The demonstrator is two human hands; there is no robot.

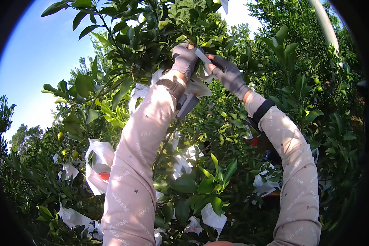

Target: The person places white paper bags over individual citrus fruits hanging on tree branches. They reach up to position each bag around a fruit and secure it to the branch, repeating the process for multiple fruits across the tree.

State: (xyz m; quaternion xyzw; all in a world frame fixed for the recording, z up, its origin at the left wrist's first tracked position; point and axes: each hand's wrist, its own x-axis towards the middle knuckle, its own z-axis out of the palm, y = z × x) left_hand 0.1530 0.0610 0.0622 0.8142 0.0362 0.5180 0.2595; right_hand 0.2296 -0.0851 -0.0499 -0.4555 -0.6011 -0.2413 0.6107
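My left hand, in a grey fingerless glove, is raised among the leaves of a citrus branch. Its fingers are curled and partly hidden, so what they grip cannot be made out. Beside it my right hand, gloved the same way, has thumb and fingertips on the edge of a white paper bag. The bag's lower part hangs between and below both hands. Dark straps circle both wrists, and a grey device sits under the left one.
Several white bags hang in the foliage, one large bag left of my left arm and another low in front. Small green-yellow fruits grow at the left. A pale pole rises at the upper right, and leafy shoots stand between my arms.
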